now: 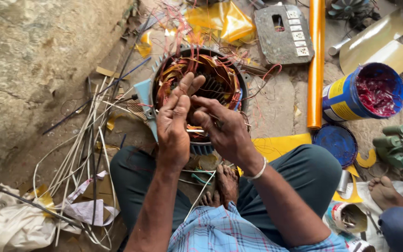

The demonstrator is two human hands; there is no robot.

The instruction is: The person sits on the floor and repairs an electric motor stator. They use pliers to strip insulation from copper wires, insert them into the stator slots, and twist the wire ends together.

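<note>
A round motor stator (pixel 200 77) with copper windings and yellow insulation strips stands on the floor between my knees. My left hand (pixel 174 122) is raised over its near rim, fingers close together, touching the windings. My right hand (pixel 222 130) sits beside it and pinches a thin metal tool or wire that points left toward my left hand. A bangle circles my right wrist. Both hands hide the near part of the stator.
A blue tin of red varnish (pixel 364 93) lies at right, its lid (pixel 336 143) below it. An orange roll (pixel 316 65), a switch board (pixel 283 33), white sleeving strips (pixel 78 149) at left and another person's foot (pixel 385 193) at the lower right surround me.
</note>
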